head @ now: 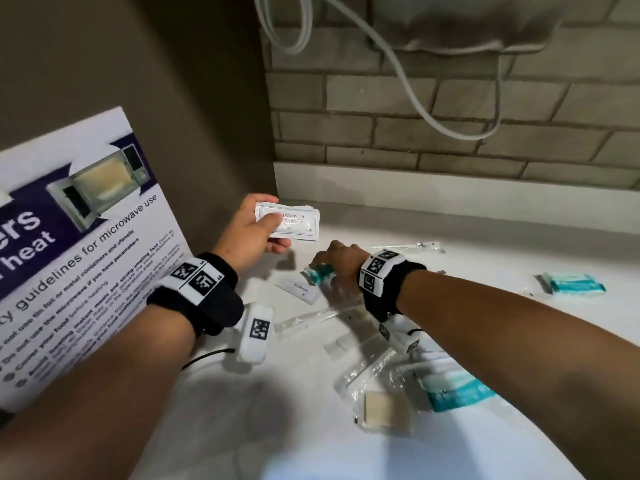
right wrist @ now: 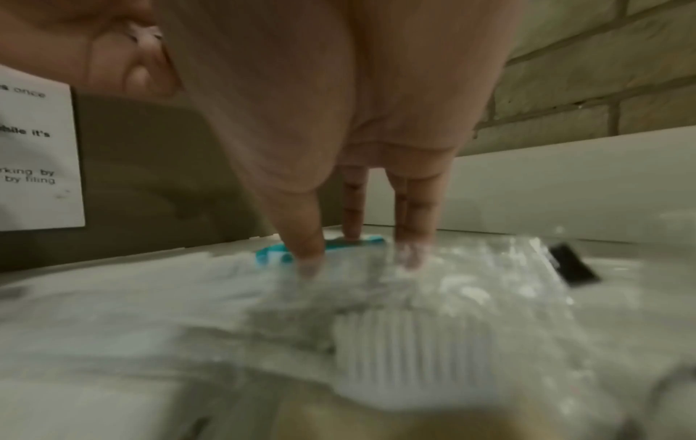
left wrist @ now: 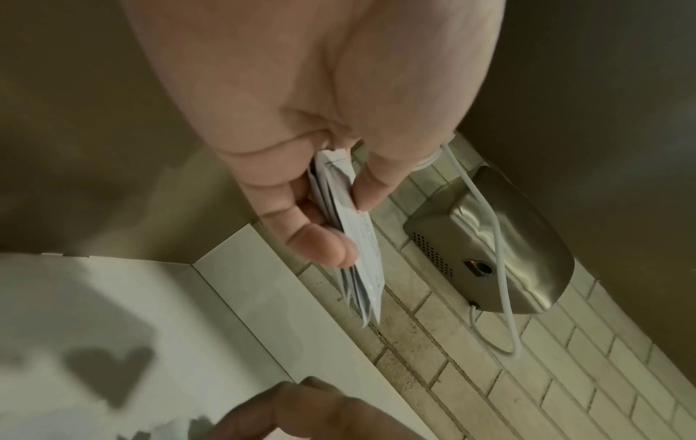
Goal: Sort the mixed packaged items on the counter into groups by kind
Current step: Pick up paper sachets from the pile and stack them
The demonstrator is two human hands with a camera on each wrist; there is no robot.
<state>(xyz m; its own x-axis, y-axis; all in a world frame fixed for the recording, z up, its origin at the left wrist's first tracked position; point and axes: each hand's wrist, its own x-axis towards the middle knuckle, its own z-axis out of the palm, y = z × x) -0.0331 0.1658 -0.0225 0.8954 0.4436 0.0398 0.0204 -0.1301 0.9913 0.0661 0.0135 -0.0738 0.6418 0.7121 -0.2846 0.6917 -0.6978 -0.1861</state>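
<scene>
The left hand (head: 251, 233) is holding a small stack of white shampoo sachets (head: 289, 221) above the worktop (head: 485, 244), thumb lying on top and fingers curling beneath; in the left wrist view the stack (left wrist: 357, 247) is showing edge-on, pinched between thumb and fingers. The right hand (head: 341, 261) is reaching down at the centre of the head frame, its fingers (right wrist: 309, 238) extended and pressing onto a clear crinkled wrapper beside a teal-and-white packet (head: 320, 273); whether they are gripping it I cannot tell, since motion blur is smearing the right wrist view.

Open white surface is lying along the upper right of the worktop, up to the low white upstand (head: 450, 188) at the brick wall (head: 450, 133), and across the bottom centre of the head frame. A microwave-guidelines poster (head: 79, 254) is leaning at the left edge, closing that side.

Scattered items are filling the lower right: a small white tube-like sachet (head: 299, 291), long clear-wrapped sticks (head: 311, 318), a clear pack with a beige pad (head: 386, 414), and a teal packet (head: 457, 389) partly covered by the right forearm. Another teal packet (head: 575, 284) is lying apart at the right. Several clear wrappers are too blurred to identify.

A metal wall unit (left wrist: 489, 247) with a looping white cord (head: 398, 64) is hanging on the bricks above.
</scene>
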